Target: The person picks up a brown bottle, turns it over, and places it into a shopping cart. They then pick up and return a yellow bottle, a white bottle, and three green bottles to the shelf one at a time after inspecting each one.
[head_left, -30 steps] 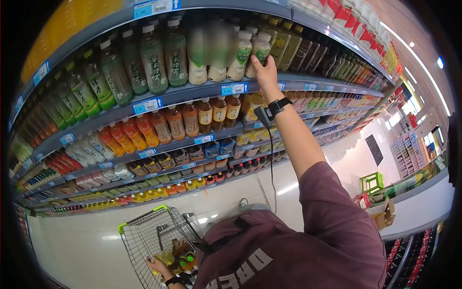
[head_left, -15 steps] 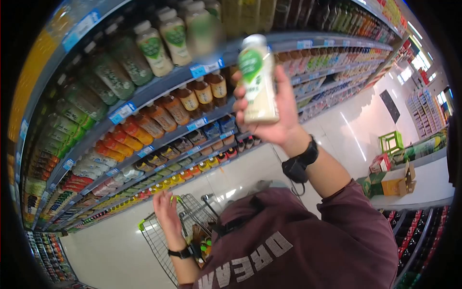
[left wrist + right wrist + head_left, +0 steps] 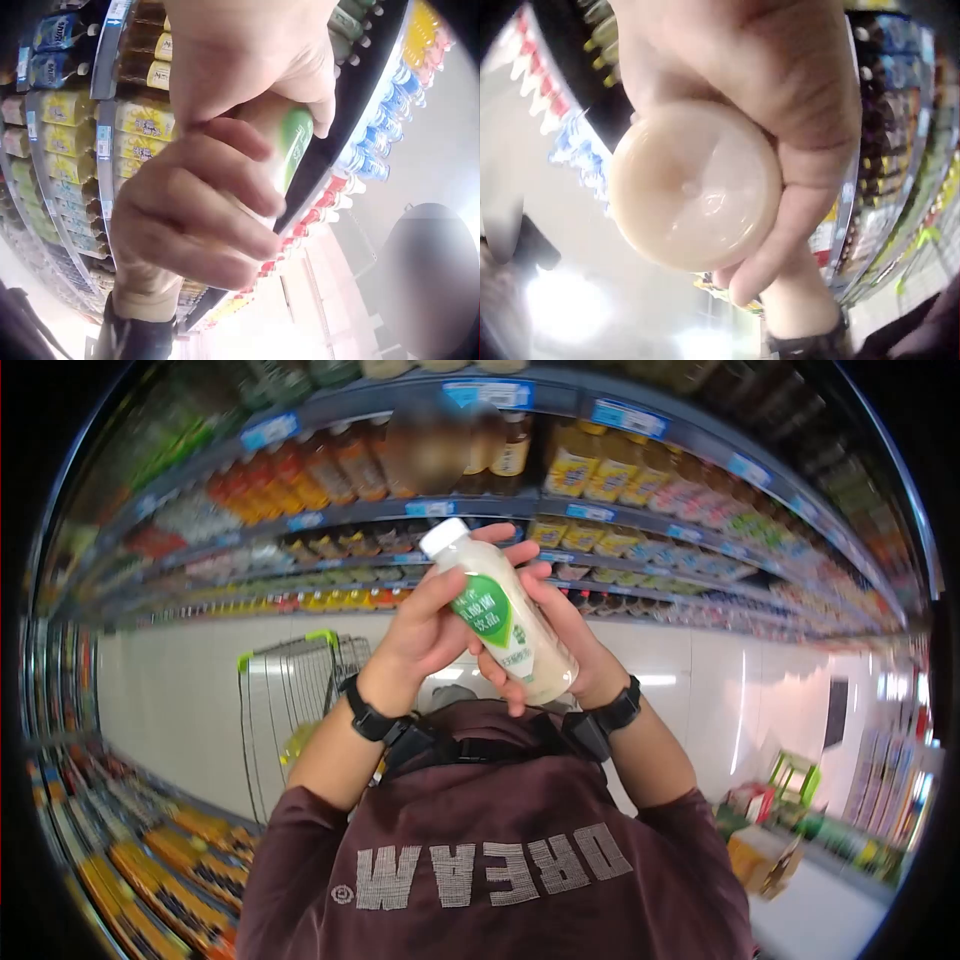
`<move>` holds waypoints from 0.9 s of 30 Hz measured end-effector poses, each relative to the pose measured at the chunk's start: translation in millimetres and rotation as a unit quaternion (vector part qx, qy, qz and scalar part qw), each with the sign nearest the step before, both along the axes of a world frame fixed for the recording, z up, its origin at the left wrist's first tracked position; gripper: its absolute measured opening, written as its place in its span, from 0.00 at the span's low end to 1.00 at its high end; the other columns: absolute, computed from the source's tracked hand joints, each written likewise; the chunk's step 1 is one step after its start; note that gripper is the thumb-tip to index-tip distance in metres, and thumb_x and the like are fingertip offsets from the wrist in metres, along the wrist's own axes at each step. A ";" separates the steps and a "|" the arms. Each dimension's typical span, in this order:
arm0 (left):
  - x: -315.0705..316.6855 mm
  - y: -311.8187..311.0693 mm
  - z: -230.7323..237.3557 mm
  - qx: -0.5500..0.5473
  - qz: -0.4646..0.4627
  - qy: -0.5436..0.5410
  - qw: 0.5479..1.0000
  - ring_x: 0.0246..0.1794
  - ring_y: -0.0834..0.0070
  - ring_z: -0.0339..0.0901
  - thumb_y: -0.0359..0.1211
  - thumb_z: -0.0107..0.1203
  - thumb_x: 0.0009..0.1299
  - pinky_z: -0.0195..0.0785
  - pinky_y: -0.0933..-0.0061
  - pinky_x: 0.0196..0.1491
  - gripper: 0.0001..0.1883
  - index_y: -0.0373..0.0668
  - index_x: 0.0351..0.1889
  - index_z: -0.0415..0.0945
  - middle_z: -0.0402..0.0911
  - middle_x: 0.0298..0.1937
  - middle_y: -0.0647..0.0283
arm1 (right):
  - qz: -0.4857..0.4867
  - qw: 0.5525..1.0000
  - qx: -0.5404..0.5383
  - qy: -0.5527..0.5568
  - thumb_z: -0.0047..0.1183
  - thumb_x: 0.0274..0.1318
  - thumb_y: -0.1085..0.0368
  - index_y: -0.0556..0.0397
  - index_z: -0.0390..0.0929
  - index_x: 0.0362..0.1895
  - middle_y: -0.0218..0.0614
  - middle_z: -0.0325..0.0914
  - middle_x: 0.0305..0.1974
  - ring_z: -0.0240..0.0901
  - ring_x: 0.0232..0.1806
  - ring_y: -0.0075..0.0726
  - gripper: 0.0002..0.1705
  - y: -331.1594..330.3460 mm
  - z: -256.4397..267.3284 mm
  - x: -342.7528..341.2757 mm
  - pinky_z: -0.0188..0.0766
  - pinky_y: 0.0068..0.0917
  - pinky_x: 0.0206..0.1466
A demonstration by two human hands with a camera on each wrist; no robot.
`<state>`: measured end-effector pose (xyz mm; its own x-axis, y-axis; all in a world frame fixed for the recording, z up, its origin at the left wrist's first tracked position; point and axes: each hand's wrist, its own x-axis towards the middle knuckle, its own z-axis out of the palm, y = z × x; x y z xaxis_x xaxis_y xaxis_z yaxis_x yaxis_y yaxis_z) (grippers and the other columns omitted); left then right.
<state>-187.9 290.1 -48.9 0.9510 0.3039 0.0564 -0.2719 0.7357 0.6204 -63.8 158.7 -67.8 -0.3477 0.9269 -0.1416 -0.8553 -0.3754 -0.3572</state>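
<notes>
One capped bottle (image 3: 505, 618) was off the shelves (image 3: 556, 398), gripped by fingers of the left hand (image 3: 418, 625) and right hand (image 3: 578, 632), outside the cart (image 3: 322, 637) to their left.

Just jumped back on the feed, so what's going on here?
A person facing drink shelves holds a pale bottle with a green label, tilted, in the left hand near the top and the right hand round the lower part. Its white cap is on. A wire cart stands to the left.
</notes>
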 end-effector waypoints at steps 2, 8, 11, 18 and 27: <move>6.1 -7.3 -20.2 -0.061 0.051 0.020 0.997 0.63 0.59 0.74 0.53 0.61 0.72 0.73 0.56 0.64 0.37 0.40 0.70 0.63 0.76 0.62 0.55 | 0.007 0.987 -0.076 -0.141 0.25 0.70 0.24 0.66 0.75 0.56 0.52 0.82 0.40 0.84 0.33 0.49 0.52 -4.0 -3.6 6.1 0.87 0.45 0.33; -0.1 -16.1 -23.8 -0.083 0.331 0.164 0.926 0.54 0.68 0.79 0.46 0.58 0.78 0.74 0.62 0.60 0.18 0.43 0.54 0.74 0.80 0.50 0.61 | -0.164 0.781 0.070 -0.599 0.64 0.64 0.52 0.55 0.66 0.71 0.48 0.81 0.56 0.80 0.58 0.44 0.38 -17.3 -13.1 17.6 0.75 0.34 0.59; -8.1 -26.8 -20.4 -0.120 0.343 0.136 0.921 0.54 0.67 0.79 0.47 0.57 0.78 0.74 0.61 0.61 0.20 0.42 0.55 0.74 0.80 0.51 0.60 | -0.196 0.560 0.204 -0.779 0.72 0.54 0.57 0.57 0.65 0.71 0.47 0.80 0.57 0.79 0.59 0.46 0.44 -17.1 1.8 3.2 0.75 0.38 0.60; -25.4 -51.9 1.7 -0.096 0.339 -0.008 0.936 0.64 0.57 0.75 0.59 0.51 0.77 0.64 0.46 0.71 0.29 0.44 0.59 0.73 0.79 0.57 0.58 | 0.140 0.990 -0.014 0.024 0.21 0.66 0.20 0.62 0.66 0.67 0.56 0.81 0.33 0.66 0.10 0.34 0.57 -8.5 -36.0 31.5 0.64 0.25 0.12; -39.8 -49.3 -5.0 -0.148 0.467 0.050 0.870 0.52 0.66 0.80 0.57 0.51 0.79 0.76 0.56 0.59 0.24 0.45 0.51 0.75 0.81 0.50 0.62 | 0.014 0.950 0.038 -0.310 0.45 0.72 0.37 0.56 0.65 0.68 0.47 0.80 0.51 0.84 0.44 0.38 0.38 2.0 -25.8 13.8 0.84 0.30 0.40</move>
<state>-227.7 240.7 -53.9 0.2764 0.9344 -0.2247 -0.7929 0.3539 0.4961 -50.0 160.7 -93.6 -0.2436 0.9346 -0.2593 -0.4620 -0.3469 -0.8162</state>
